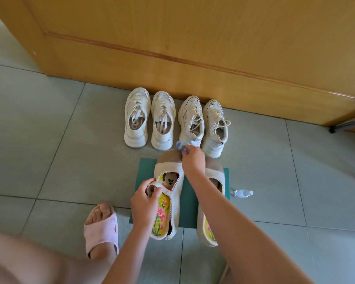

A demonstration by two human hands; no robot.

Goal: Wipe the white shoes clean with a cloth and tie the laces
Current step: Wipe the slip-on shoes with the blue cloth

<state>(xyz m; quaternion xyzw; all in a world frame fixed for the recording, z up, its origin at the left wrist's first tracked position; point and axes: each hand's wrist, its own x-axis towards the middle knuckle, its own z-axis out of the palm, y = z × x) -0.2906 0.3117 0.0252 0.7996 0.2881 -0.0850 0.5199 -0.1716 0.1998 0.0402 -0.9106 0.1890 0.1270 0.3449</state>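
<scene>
On grey floor tiles (49,140), pink slipper (100,228) sitting far left; left hand (147,201) pinching strap of beige shoe (168,193) on green mat (190,203); right hand (193,160) gripping blue cloth (180,145) at shoe toe; white sneakers (175,119) lining up behind.

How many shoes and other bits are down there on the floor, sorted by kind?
White lace-up sneakers: 4
Beige strap shoes: 2
Pink slipper: 1
Green mat: 1
Clear bottle: 1
Blue-white cloth: 1
Total: 10
</scene>
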